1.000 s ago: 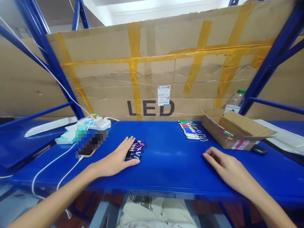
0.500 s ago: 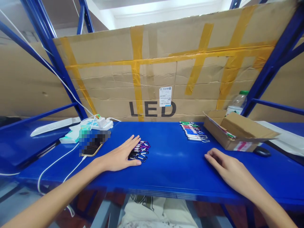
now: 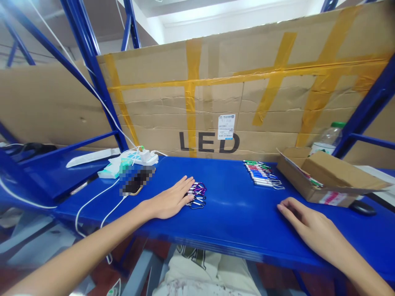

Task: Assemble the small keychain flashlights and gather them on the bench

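Observation:
My left hand [image 3: 174, 199] lies flat, palm down, over a small bunch of slim metal pieces with purple and black carabiner clips [image 3: 197, 194]. Its fingers are stretched out and cover most of the bunch; the clip ends stick out to the right. My right hand [image 3: 304, 213] rests on the blue table [image 3: 228, 218] with its fingers curled in and the thumb close to the index finger. Nothing shows in it. Beyond it lies a neat row of slim tubes with carabiner clips [image 3: 262, 174], in green, red, blue and silver, untouched.
An open cardboard box [image 3: 327, 181] stands at the right, with a black mouse [image 3: 363, 207] beside it and a plastic bottle [image 3: 328, 137] behind. At the left are a phone [image 3: 137, 181], a power strip [image 3: 148, 157] and white cables. A large cardboard sheet [image 3: 154, 115] walls the back.
The view has swung left, so everything sits further right in the picture. My left thumb has drawn in closer to the fingers, over the black clips. My right hand stays curled on the table.

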Action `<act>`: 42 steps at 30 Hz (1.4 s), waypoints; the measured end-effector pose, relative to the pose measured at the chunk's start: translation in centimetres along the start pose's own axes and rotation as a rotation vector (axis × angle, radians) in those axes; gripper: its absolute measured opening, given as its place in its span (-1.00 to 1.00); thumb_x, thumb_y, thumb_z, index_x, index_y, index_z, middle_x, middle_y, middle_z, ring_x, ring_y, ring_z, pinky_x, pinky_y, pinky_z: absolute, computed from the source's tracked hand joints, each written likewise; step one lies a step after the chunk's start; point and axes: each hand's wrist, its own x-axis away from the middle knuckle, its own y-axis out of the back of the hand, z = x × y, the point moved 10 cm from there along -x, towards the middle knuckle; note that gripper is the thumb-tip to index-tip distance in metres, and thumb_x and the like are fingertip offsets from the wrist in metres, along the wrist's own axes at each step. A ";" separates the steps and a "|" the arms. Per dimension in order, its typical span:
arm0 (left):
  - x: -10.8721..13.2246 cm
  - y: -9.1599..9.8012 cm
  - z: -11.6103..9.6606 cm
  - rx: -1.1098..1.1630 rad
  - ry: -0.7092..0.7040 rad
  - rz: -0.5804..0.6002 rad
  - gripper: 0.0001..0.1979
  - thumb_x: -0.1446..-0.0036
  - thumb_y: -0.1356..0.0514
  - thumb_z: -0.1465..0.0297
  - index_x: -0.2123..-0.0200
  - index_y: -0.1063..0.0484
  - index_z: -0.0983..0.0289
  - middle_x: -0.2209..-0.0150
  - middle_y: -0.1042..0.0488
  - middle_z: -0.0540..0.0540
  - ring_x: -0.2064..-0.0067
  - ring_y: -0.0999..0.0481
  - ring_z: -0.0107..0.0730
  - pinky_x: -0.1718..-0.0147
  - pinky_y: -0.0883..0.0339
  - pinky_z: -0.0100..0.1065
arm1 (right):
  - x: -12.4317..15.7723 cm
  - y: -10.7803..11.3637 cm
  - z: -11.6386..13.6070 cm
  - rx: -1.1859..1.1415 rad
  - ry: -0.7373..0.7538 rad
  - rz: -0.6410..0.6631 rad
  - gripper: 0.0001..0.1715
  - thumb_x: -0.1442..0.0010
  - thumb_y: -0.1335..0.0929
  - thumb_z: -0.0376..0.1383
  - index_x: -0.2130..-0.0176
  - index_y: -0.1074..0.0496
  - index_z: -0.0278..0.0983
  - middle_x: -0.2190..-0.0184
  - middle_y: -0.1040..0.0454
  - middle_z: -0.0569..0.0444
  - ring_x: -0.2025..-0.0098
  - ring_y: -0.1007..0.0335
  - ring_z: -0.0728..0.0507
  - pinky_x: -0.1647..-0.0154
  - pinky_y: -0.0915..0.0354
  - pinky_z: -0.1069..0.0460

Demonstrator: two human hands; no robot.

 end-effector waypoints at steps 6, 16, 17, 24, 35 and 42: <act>-1.0 -1.0 -2.6 0.038 0.003 -0.016 -0.17 -0.51 0.26 -0.12 -0.60 0.14 0.26 -0.61 0.24 0.08 -0.62 0.37 -0.16 -0.58 0.29 -0.06 | -0.2 0.1 -0.3 0.001 -0.016 -0.009 -0.46 -0.27 -0.21 0.24 0.25 -0.48 -0.07 0.25 -0.70 0.01 0.19 -0.68 -0.42 0.26 -0.47 -0.17; -4.4 -4.2 -8.9 0.068 -0.072 0.050 -0.09 -0.50 0.29 -0.12 -0.59 0.17 0.46 -0.61 0.27 0.24 -0.62 0.44 -0.07 -0.58 0.33 0.00 | -0.2 -0.1 -0.1 0.007 -0.058 0.021 -0.45 -0.25 -0.18 0.23 0.22 -0.49 -0.07 0.20 -0.71 -0.04 0.14 -0.67 -0.43 0.15 -0.45 -0.20; -4.7 -4.6 -9.7 0.076 -0.090 0.062 -0.09 -0.50 0.29 -0.11 -0.59 0.18 0.48 -0.61 0.27 0.25 -0.62 0.45 -0.08 -0.58 0.35 -0.01 | -0.2 -0.1 -0.2 0.004 -0.051 0.015 -0.45 -0.26 -0.19 0.23 0.22 -0.49 -0.07 0.19 -0.71 -0.03 0.14 -0.67 -0.42 0.16 -0.45 -0.19; -6.9 -6.8 -14.7 0.117 -0.170 0.078 -0.09 -0.50 0.29 -0.10 -0.58 0.19 0.51 -0.61 0.30 0.29 -0.61 0.46 -0.07 -0.58 0.38 -0.01 | -0.2 0.3 -0.7 -0.020 -0.017 -0.044 -0.48 -0.32 -0.21 0.20 0.20 -0.48 -0.09 0.20 -0.69 -0.02 0.15 -0.66 -0.40 0.17 -0.45 -0.18; -9.3 -2.5 -12.2 0.157 -0.105 -0.125 -0.17 -0.52 0.33 -0.05 -0.58 0.12 0.39 -0.61 0.22 0.21 -0.62 0.33 -0.12 -0.58 0.28 -0.06 | 1.9 -0.9 8.6 0.161 0.272 -0.130 -0.16 -0.43 -0.18 0.29 -0.32 -0.40 -0.21 -0.28 -0.48 -0.26 -0.27 -0.40 -0.50 -0.23 -0.34 -0.36; -10.3 0.9 -2.6 0.097 0.055 -0.221 -0.16 -0.49 0.28 -0.11 -0.56 0.07 0.36 -0.60 0.16 0.27 -0.62 0.28 -0.01 -0.56 0.27 0.05 | 1.2 -6.8 12.8 0.210 0.299 0.132 0.05 -0.46 -0.10 0.31 -0.58 -0.03 -0.28 -0.55 -0.09 -0.21 -0.58 0.06 -0.49 -0.54 -0.02 -0.44</act>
